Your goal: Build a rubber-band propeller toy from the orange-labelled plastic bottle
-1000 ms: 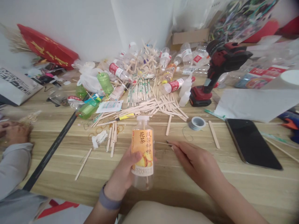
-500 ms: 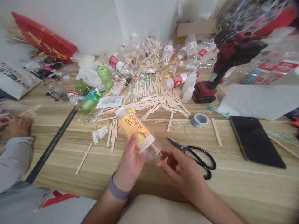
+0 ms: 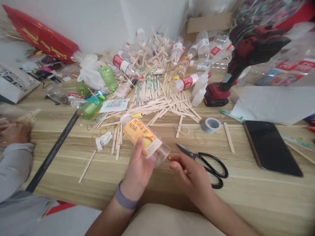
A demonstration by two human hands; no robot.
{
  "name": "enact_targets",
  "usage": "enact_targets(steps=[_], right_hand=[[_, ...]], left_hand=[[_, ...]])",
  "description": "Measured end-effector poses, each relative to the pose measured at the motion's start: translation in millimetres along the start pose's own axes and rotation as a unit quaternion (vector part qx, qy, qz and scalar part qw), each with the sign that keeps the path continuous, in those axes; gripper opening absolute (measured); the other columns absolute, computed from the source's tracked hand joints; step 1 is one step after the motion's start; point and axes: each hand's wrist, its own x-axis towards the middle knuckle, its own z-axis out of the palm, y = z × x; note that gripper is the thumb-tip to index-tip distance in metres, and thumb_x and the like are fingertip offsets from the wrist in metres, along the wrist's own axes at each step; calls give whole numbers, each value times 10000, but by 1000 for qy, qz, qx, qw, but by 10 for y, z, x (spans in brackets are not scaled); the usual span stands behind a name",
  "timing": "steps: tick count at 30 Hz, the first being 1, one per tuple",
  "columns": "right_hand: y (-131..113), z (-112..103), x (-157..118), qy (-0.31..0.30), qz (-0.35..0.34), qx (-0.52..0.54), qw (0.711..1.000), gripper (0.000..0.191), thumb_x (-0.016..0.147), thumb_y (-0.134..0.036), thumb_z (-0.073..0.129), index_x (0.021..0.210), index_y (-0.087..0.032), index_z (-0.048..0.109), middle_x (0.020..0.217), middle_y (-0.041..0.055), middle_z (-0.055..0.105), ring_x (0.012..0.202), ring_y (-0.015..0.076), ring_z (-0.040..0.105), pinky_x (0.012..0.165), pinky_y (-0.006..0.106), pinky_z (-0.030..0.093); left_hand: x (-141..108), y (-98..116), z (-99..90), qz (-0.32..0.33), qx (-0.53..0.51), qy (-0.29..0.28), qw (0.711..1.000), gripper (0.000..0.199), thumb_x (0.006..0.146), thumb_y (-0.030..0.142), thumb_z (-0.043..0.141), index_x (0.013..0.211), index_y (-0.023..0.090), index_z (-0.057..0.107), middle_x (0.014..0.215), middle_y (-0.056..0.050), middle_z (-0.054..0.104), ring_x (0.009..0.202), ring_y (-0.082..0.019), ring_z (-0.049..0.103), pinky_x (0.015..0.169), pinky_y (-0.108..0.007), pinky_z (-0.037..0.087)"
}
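My left hand [image 3: 140,170] is wrapped round a clear plastic bottle [image 3: 161,154] with a yellow label and a white cap. It is tilted, cap end up and to the left. My right hand [image 3: 193,175] is at the bottle's base, thumb and index finger drawn close together beside a small orange-brown tip [image 3: 168,158] there. What that tip belongs to is too small to tell, and the other right fingers are curled out of sight. Black-handled scissors [image 3: 211,167] lie on the table just beyond my right hand.
Wooden craft sticks [image 3: 169,106] lie heaped amid plastic bottles [image 3: 108,78]. A red-and-black cordless power tool [image 3: 236,65] stands at right, near a grey tape roll [image 3: 211,125] and a phone [image 3: 272,147]. Another person's hand [image 3: 17,131] is at far left, beyond a black strip [image 3: 56,147].
My right thumb has moved up towards the index finger by the bottle's base. The bottle stays in my left hand, almost unmoved. The view has shifted slightly.
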Motion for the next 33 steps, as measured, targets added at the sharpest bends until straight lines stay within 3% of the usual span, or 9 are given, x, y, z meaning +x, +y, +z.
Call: enact_targets(steps=[4,8,13,17,23,27,31,33], right_hand=[[1,5,5,37,-21,-40,998,153,917,-320,515,848,-205,588,624,-9,624,492,125,572,478,226,443],[-24,-12,3,5,-19,-30,999,346,986,-277,358,704,-212,548,530,-19,573,435,116,541,439,222,396],[-21,-19,-12,17,-47,-18,999,150,929,-298,498,897,-181,585,590,-20,616,457,115,562,438,204,417],[-19,-14,-10,2,-61,-12,998,330,980,-242,381,693,-204,542,524,-34,542,431,98,504,429,200,370],[-10,-13,-35,18,-72,-47,996,164,939,-295,495,887,-168,585,563,-41,553,437,99,503,433,199,377],[-6,-19,-49,-13,-78,-46,996,363,998,-274,361,701,-198,555,522,-37,527,431,96,485,437,202,359],[-10,-11,-48,17,-83,-75,994,320,967,-404,446,825,-164,602,517,-43,542,396,95,488,406,202,358],[-18,-3,-42,38,-85,-83,992,275,952,-367,478,842,-152,610,521,-42,544,395,93,493,406,201,357]], left_hand=[[2,-32,-19,6,15,-31,999,364,778,380,728,1093,211,656,1005,-20,740,921,-182,686,802,-285,547],[-1,-55,-20,-9,5,-17,1000,395,743,376,756,1079,191,661,1003,-34,741,919,-191,685,800,-295,545],[-16,-48,-19,-2,10,-20,1000,407,737,376,765,1079,181,663,995,-42,741,897,-193,689,760,-286,548],[-31,-49,-22,0,-2,-19,1000,458,679,372,814,1059,158,674,974,-59,748,887,-200,696,757,-294,555],[-34,-46,-21,1,6,-32,999,418,722,374,777,1072,168,678,992,-62,745,886,-199,693,743,-289,546],[-38,-47,-34,6,16,-33,999,406,732,394,765,1058,169,680,978,-60,743,861,-201,691,759,-303,542],[-38,-50,-46,6,22,-31,999,385,757,391,739,1068,173,677,970,-58,741,855,-201,689,746,-302,541],[-39,-53,-43,5,21,-33,999,396,752,388,743,1075,170,676,974,-62,741,856,-202,689,743,-302,542]])
